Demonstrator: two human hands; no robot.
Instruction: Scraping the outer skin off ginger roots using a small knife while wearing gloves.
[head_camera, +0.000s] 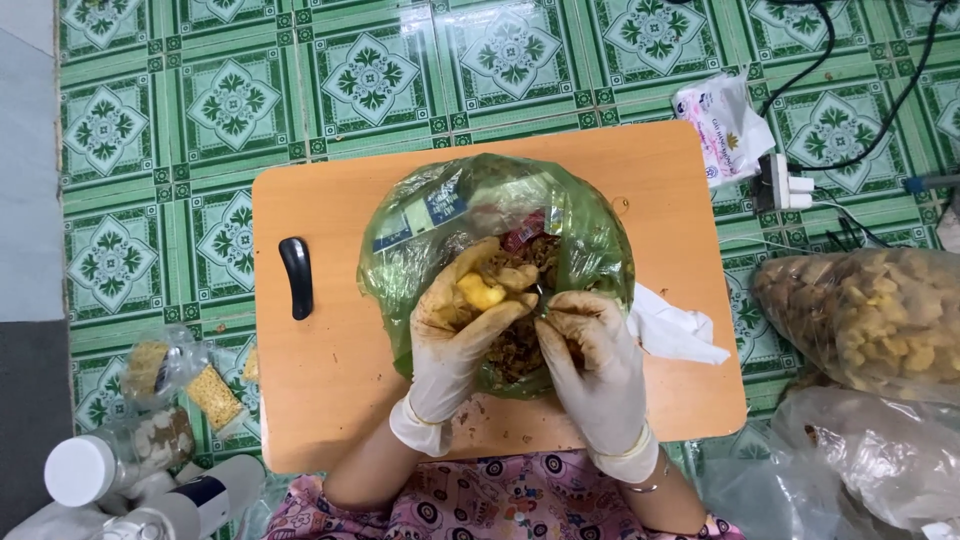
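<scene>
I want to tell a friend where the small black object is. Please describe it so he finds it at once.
Find the orange table on the green floor. The black object lies near its left edge, left of the green bag, alone. Nothing else there is dark, narrow and curved.

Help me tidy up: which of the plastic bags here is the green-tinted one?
The green bag on the orange table, under both hands. The bag of yellow pieces and the empty bag on the floor are clear.

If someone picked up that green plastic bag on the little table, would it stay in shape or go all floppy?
Probably floppy: the green plastic bag is thin and crinkled, sagging around its contents. It may feel fairly heavy, since brown scraps fill its middle. It likely won't roll, because it slumps flat on the wooden table.
</scene>
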